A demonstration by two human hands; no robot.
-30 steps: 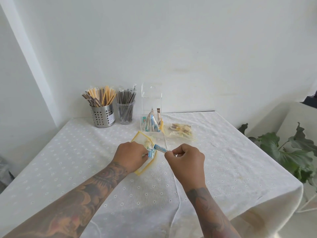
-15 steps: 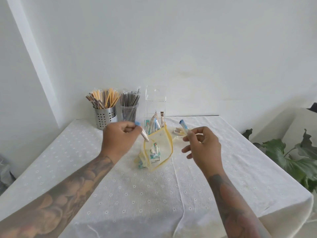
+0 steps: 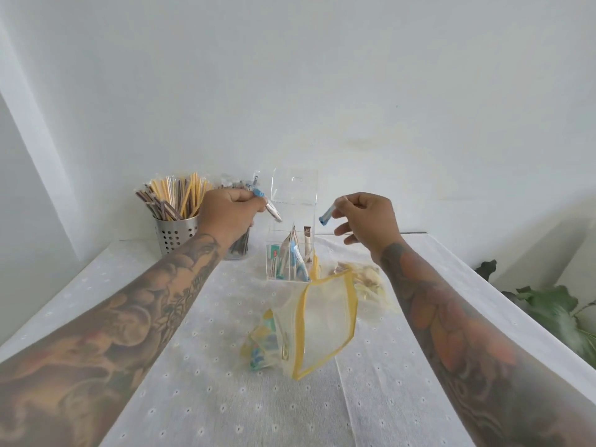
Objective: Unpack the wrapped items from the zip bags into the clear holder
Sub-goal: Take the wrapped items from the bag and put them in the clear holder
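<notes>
Each hand pinches 1 wrapped item above the clear holder (image 3: 292,240) by the bench's far edge, probably to drop in: left hand (image 3: 230,214) fingers on a blue-tipped packet (image 3: 269,206); right hand (image 3: 366,221) on a blue-ended packet (image 3: 325,216).

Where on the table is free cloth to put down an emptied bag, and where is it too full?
Free: the near cloth in front of the yellow-edged bag, between the forearms, and the left side before the steel cup. Crowded: the back middle, where the clear holder, a second bag and both hands, left and right, are close.
</notes>
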